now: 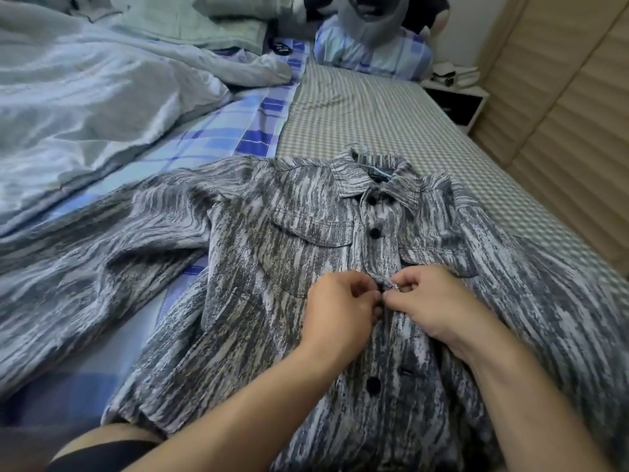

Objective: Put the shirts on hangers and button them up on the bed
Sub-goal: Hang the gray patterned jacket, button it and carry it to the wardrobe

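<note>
Forearms: both reach in from the bottom edge, over the lower shirt front.
Left hand [340, 303]: fingers curled, pinching the placket edge at mid-chest.
Right hand [430, 299]: fingers curled, pinching the opposite edge, fingertips touching the left hand's.
Shirt [258, 253]: grey streaked, lying face up on the bed [391, 117], collar away from the camera, one sleeve spread left.
Buttons: two near the collar fastened; one lower button [373, 385] undone.
Hanger [361, 152]: hook shows just beyond the collar.
Duvet [85, 97]: bunched at left.
</note>
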